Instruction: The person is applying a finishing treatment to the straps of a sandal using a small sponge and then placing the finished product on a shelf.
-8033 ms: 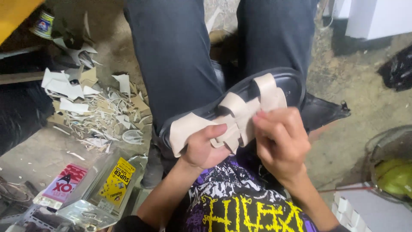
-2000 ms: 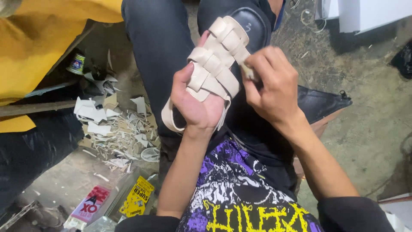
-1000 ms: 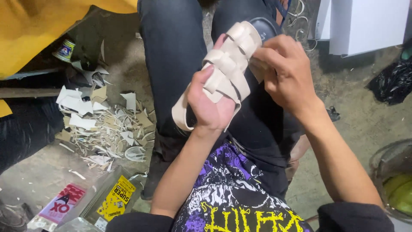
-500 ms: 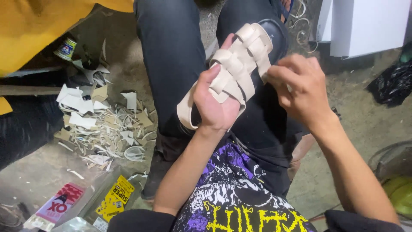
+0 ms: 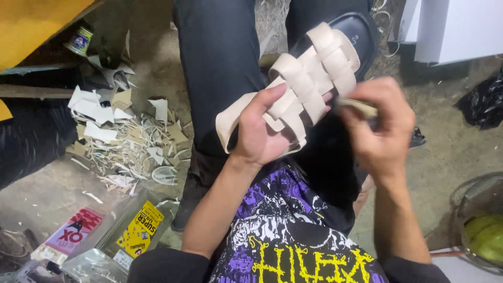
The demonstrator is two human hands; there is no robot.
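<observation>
I'm looking straight down over the knees, and the sandal sits in the upper middle of the frame, resting on the dark trousers. It has a black sole and wide cream straps woven across each other. My left hand has its grip clenched on the sandal's near end, thumb lying on top of the straps, fingers tucked under the sole. One loose cream strap end curls out to the left of that hand.

My right hand is at centre right, just beside the woven straps. Its grip is pinched shut on a thin tan strip, whose tip points toward the weave; whether the strip touches the straps I cannot tell.

On the floor at middle left lies a heap of pale offcuts, scraps and slivers scattered on the concrete. A small tin can stands in the upper left. In the lower left lie a yellow packet and a red and white packet. A wire basket with something green inside shows at the lower right edge.
</observation>
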